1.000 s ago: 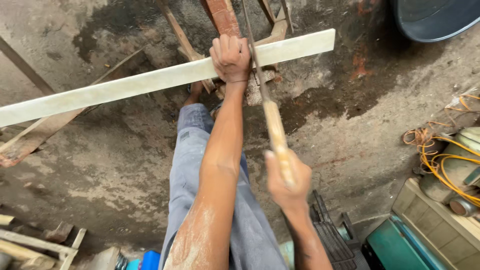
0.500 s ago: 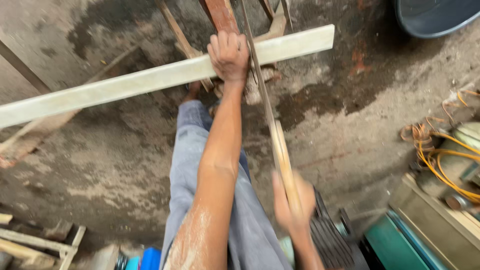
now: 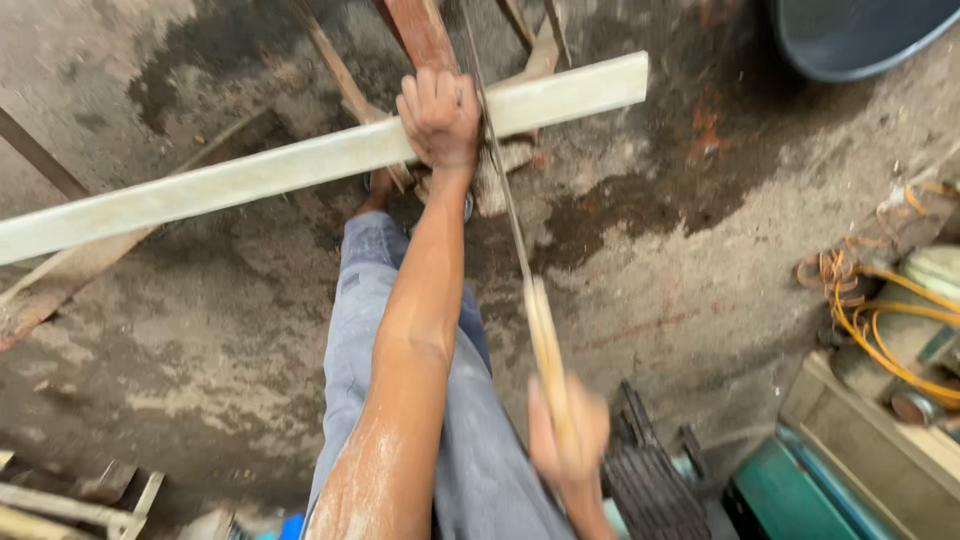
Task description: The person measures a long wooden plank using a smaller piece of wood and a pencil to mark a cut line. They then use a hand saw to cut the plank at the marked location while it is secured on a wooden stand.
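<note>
The left hand [image 3: 440, 118] presses down flat on a long pale wooden board [image 3: 300, 165] that lies across a rough wooden stand [image 3: 425, 30] on the dirty concrete floor [image 3: 200, 330]. The right hand [image 3: 568, 435] is wrapped tight around the wooden handle of a hand saw [image 3: 510, 220] — its thin blade meets the board just beside the left fingers. A good cut needs long, straight strokes and those fingers kept back from the blade. The person's knee in blue jeans [image 3: 370, 290] sits under the arms. Orange cable [image 3: 880, 320] and a green box [image 3: 790, 500] crowd the right side — a dark tub [image 3: 850, 40] stands near the board's end.
</note>
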